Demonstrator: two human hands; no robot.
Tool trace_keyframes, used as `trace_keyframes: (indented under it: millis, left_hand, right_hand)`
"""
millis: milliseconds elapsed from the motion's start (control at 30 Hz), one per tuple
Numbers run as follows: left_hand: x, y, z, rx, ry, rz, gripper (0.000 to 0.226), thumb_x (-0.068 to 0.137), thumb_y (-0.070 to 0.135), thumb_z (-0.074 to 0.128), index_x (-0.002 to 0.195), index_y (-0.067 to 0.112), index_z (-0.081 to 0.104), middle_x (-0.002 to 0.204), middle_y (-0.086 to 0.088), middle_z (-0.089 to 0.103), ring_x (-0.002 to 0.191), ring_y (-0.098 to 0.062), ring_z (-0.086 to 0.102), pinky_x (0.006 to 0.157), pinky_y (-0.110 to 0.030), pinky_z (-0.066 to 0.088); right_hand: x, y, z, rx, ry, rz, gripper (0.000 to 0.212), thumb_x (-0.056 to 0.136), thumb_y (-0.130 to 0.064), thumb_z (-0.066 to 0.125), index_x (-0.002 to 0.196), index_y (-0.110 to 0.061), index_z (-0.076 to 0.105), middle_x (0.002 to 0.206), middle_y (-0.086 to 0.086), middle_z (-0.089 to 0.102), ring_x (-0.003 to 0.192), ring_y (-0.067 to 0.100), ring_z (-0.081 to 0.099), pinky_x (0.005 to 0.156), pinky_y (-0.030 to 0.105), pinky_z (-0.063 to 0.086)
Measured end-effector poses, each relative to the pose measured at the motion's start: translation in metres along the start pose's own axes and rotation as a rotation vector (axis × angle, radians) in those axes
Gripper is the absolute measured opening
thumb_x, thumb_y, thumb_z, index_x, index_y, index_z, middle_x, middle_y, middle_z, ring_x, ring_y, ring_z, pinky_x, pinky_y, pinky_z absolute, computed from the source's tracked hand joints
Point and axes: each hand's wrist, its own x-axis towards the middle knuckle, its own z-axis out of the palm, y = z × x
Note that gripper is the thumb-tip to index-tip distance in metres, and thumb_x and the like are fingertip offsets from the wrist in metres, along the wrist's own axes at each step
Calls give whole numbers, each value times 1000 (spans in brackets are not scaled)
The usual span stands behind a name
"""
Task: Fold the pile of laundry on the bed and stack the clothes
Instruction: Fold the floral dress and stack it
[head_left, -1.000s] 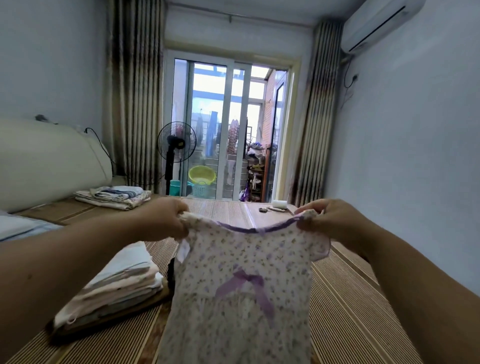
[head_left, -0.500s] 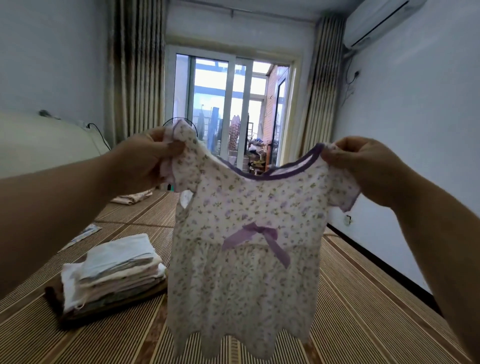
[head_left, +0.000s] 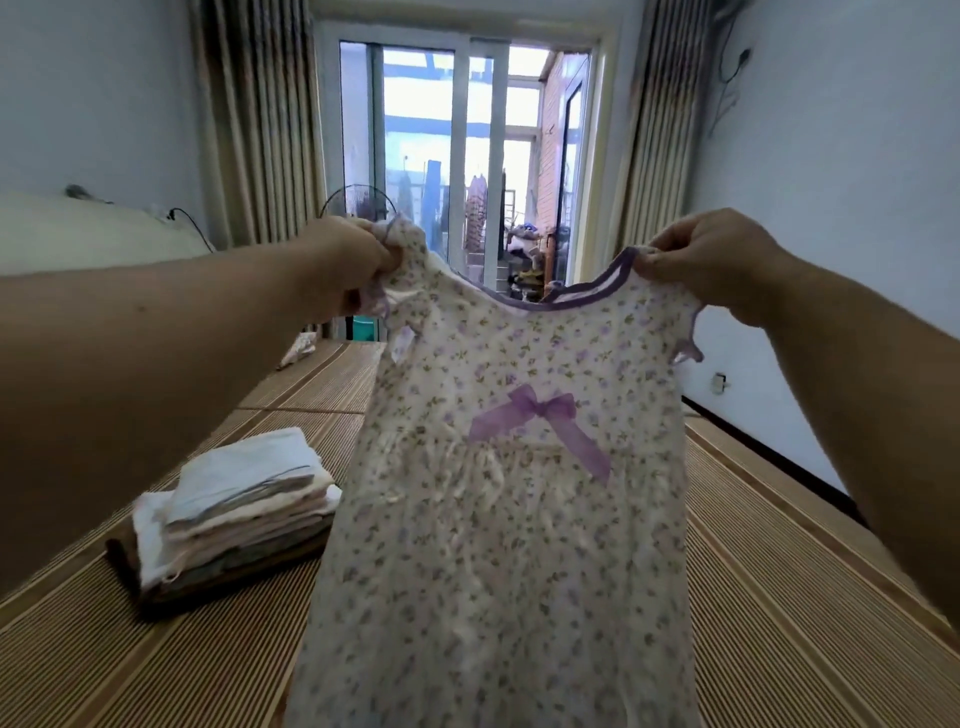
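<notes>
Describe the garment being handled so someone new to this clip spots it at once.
In front of the glass door, the left hand and right hand hold a small dress up by its shoulders, above the striped mat. Unlike the plain folded stack to its left, it is cream with tiny flowers, purple neck trim and a purple bow.

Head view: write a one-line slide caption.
Left hand and right hand hold a floral dress up by its shoulders; folded stack on mat.
</notes>
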Motion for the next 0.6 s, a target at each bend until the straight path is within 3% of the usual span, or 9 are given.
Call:
trace_keyframes:
  millis: [100,200,267,367,467,533,600]
  left_hand:
    - [35,-46,21,84,30,-90,17,94,4,57,106,13,65,97,-11,67,85,-23,68,73,-38,59]
    - [63,-102,46,132,36,-174,20,93,0,55,105,12,65,92,-12,66,78,-24,66,79,-41,58]
    - [75,-137,61,142,10,-233,20,93,-1,53,106,11,63,95,-13,65,86,-27,65,87,-44,56]
    - [91,-186,79,136,15,-252,15,94,2,54,101,15,59,94,-10,60,90,-22,57,84,-36,49]
    - [90,-221,85,180,0,-176,19,92,6,58,80,20,57,88,-6,61,85,-22,59,80,-34,50]
    - [75,-239,79,291,-81,-119,12,93,8,59,87,18,63,85,-2,65,82,-18,63,75,-31,51]
    - [58,-259,66,393,-170,-105,7,93,11,61,96,12,67,93,-6,70,88,-22,66,79,-36,52]
  right_hand:
    - [17,41,39,-153,-35,6,27,89,-28,66,100,-4,70,90,8,62,87,24,59,81,41,54]
    - [32,88,88,-395,-127,20,25,89,-32,65,99,-10,72,93,6,65,84,20,56,67,30,44]
    - [39,118,119,-475,-166,65,23,89,-34,66,99,-14,72,100,6,68,87,21,58,66,28,41]
    - [41,154,163,-469,-104,111,23,90,-37,63,99,-18,71,104,6,68,95,24,60,78,33,47]
    - [12,176,193,-400,-30,97,22,92,-39,58,93,-19,68,89,0,63,87,23,59,79,37,47]
    - [-19,190,204,-374,-57,75,19,92,-37,58,85,-21,65,80,-5,57,80,18,57,77,39,47]
    - [-50,203,206,-338,-91,70,18,90,-35,63,80,-20,65,77,-6,59,76,17,58,73,37,48]
